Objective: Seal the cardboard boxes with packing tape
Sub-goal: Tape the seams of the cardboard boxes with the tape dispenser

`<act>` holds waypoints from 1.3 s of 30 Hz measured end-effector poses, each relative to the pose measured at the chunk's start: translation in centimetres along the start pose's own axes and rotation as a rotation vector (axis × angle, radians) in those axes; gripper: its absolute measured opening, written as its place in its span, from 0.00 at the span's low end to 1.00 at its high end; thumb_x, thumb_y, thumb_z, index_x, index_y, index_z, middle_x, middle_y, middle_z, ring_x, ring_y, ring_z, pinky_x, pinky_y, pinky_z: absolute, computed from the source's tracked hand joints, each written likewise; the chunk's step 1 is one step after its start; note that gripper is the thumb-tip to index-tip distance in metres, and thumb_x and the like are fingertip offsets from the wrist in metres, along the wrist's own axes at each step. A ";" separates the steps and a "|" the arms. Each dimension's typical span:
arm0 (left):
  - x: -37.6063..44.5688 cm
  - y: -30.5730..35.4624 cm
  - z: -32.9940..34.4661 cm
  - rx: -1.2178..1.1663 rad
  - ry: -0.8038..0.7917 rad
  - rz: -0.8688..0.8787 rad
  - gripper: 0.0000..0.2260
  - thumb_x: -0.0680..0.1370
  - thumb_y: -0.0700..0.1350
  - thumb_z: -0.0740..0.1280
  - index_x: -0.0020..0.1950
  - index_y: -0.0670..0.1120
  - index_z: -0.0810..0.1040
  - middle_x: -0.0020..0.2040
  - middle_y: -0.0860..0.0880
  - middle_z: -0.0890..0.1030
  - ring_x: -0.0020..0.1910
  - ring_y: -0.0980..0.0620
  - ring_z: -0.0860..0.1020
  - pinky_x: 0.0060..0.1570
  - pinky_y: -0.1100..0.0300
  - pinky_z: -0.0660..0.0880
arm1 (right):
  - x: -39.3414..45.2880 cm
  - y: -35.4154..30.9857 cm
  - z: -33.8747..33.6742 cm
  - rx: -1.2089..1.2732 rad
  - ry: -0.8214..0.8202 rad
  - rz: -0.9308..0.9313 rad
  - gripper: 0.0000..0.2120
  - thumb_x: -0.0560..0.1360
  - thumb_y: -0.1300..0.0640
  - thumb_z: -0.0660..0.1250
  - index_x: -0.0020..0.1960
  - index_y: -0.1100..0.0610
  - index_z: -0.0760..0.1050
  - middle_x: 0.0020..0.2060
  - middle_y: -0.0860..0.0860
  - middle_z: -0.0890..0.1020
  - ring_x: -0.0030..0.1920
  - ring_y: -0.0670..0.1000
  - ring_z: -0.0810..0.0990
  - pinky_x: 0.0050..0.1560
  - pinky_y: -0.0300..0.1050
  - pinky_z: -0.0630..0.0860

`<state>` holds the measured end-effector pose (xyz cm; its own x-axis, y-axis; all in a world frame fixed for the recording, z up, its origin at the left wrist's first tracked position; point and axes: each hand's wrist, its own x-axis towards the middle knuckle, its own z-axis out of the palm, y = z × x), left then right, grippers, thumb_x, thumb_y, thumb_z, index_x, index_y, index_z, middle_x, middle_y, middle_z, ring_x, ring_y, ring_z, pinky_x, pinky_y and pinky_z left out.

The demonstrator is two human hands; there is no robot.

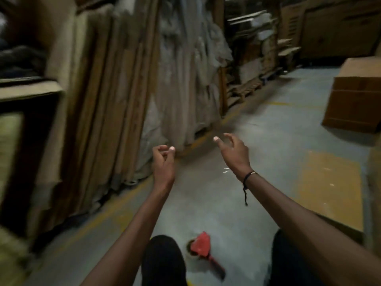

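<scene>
A red tape dispenser [203,251] with a roll of packing tape lies on the grey floor between my knees, near the bottom of the view. Both arms reach forward above the floor. My left hand [162,159] has its fingers loosely curled and holds nothing. My right hand [232,148] is held out with relaxed, slightly spread fingers, also holding nothing; a dark cord bracelet hangs at its wrist. A closed brown cardboard box [356,96] stands on the floor at the far right, well beyond both hands.
Flattened cardboard sheets and plastic-wrapped stacks [127,89] lean along the left side. A flat cardboard piece [327,182] lies on the floor at right. More boxes [338,29] and pallets fill the back. A yellow line runs along the floor.
</scene>
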<state>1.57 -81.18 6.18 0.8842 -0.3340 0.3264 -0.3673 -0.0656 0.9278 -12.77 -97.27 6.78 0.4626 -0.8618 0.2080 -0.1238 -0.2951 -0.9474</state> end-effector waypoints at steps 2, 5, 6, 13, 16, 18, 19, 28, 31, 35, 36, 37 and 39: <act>-0.1 0.6 -5.8 0.023 0.080 0.009 0.07 0.84 0.43 0.66 0.58 0.43 0.72 0.45 0.50 0.78 0.43 0.51 0.78 0.44 0.66 0.73 | -2.2 -2.6 4.3 0.052 -0.092 -0.017 0.28 0.75 0.36 0.72 0.69 0.52 0.77 0.64 0.50 0.81 0.64 0.50 0.78 0.68 0.52 0.75; -0.7 0.9 -13.7 0.065 0.216 0.016 0.05 0.84 0.43 0.66 0.57 0.44 0.71 0.44 0.51 0.77 0.41 0.52 0.76 0.40 0.68 0.71 | -5.8 -5.9 10.4 0.105 -0.225 -0.050 0.28 0.75 0.38 0.73 0.68 0.54 0.79 0.62 0.52 0.82 0.63 0.50 0.80 0.67 0.54 0.77; -1.0 1.1 -16.2 0.075 0.260 0.013 0.06 0.84 0.43 0.66 0.57 0.43 0.71 0.44 0.50 0.77 0.41 0.53 0.76 0.41 0.65 0.71 | -6.9 -6.9 12.4 0.110 -0.282 -0.057 0.28 0.75 0.38 0.73 0.68 0.55 0.79 0.62 0.53 0.83 0.63 0.51 0.80 0.67 0.54 0.77; -5.8 1.1 -30.9 0.209 0.502 -0.054 0.07 0.84 0.45 0.66 0.58 0.44 0.72 0.46 0.49 0.78 0.42 0.54 0.77 0.41 0.61 0.70 | -15.4 -13.9 24.3 0.170 -0.629 -0.172 0.28 0.76 0.37 0.71 0.68 0.55 0.78 0.62 0.52 0.83 0.61 0.51 0.81 0.64 0.54 0.79; -8.3 -0.1 -36.3 0.262 0.583 -0.111 0.07 0.84 0.47 0.66 0.58 0.46 0.71 0.50 0.46 0.79 0.46 0.50 0.79 0.41 0.60 0.72 | -19.8 -16.1 28.6 0.212 -0.774 -0.172 0.26 0.77 0.39 0.71 0.67 0.55 0.78 0.62 0.51 0.82 0.62 0.50 0.80 0.63 0.51 0.79; -10.2 -0.6 -39.4 0.305 0.671 -0.138 0.07 0.83 0.46 0.66 0.57 0.46 0.71 0.49 0.47 0.78 0.44 0.53 0.77 0.38 0.67 0.70 | -22.9 -17.1 31.3 0.233 -0.867 -0.165 0.22 0.77 0.40 0.72 0.64 0.53 0.79 0.61 0.51 0.82 0.61 0.50 0.80 0.62 0.51 0.79; -11.3 -1.0 -40.8 0.325 0.702 -0.152 0.07 0.83 0.45 0.67 0.57 0.46 0.71 0.48 0.48 0.77 0.43 0.55 0.76 0.38 0.68 0.69 | -24.5 -17.2 32.7 0.237 -0.912 -0.166 0.23 0.76 0.40 0.72 0.65 0.53 0.79 0.61 0.51 0.82 0.61 0.50 0.80 0.61 0.50 0.79; -22.8 -3.7 -50.1 0.406 0.842 -0.408 0.10 0.82 0.46 0.67 0.60 0.46 0.70 0.54 0.47 0.76 0.50 0.49 0.77 0.47 0.55 0.73 | -38.0 -14.9 37.7 0.249 -1.233 -0.107 0.32 0.72 0.33 0.72 0.68 0.53 0.78 0.63 0.53 0.82 0.62 0.53 0.80 0.63 0.60 0.80; -26.8 -4.7 -53.4 0.427 0.915 -0.500 0.11 0.81 0.46 0.67 0.61 0.47 0.69 0.57 0.46 0.76 0.53 0.47 0.77 0.49 0.52 0.74 | -41.3 -13.7 38.5 0.248 -1.317 -0.070 0.29 0.75 0.38 0.73 0.68 0.56 0.76 0.63 0.54 0.81 0.61 0.54 0.80 0.64 0.60 0.79; -32.7 -6.8 -58.0 0.430 1.028 -0.633 0.11 0.81 0.45 0.67 0.61 0.49 0.69 0.60 0.46 0.75 0.54 0.47 0.77 0.47 0.54 0.74 | -45.4 -11.8 39.9 0.182 -1.410 -0.049 0.34 0.75 0.38 0.74 0.72 0.57 0.73 0.67 0.57 0.78 0.64 0.57 0.78 0.66 0.63 0.77; -34.2 -7.7 -59.1 0.432 1.057 -0.675 0.11 0.81 0.44 0.68 0.61 0.49 0.69 0.60 0.45 0.75 0.54 0.46 0.78 0.48 0.54 0.75 | -46.3 -11.2 40.3 0.160 -1.424 -0.054 0.34 0.75 0.38 0.74 0.72 0.58 0.73 0.66 0.58 0.79 0.63 0.59 0.79 0.65 0.65 0.77; -35.6 -8.7 -60.1 0.434 1.090 -0.707 0.11 0.81 0.44 0.68 0.60 0.48 0.69 0.61 0.44 0.75 0.54 0.46 0.78 0.49 0.53 0.76 | -47.2 -10.6 40.7 0.137 -1.441 -0.061 0.33 0.75 0.38 0.73 0.70 0.60 0.74 0.65 0.62 0.79 0.62 0.63 0.79 0.64 0.68 0.77; -38.1 -10.8 -62.0 0.422 1.136 -0.758 0.11 0.81 0.42 0.67 0.60 0.47 0.68 0.62 0.41 0.75 0.50 0.47 0.77 0.44 0.56 0.75 | -49.1 -9.3 42.0 0.075 -1.482 -0.060 0.40 0.70 0.33 0.74 0.69 0.61 0.74 0.63 0.63 0.79 0.62 0.65 0.78 0.63 0.70 0.76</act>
<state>-10.24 -9.47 -5.04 0.5752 0.8156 -0.0629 0.4117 -0.2221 0.8838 2.56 -34.93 -4.87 0.9226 0.3590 -0.1413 -0.0497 -0.2526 -0.9663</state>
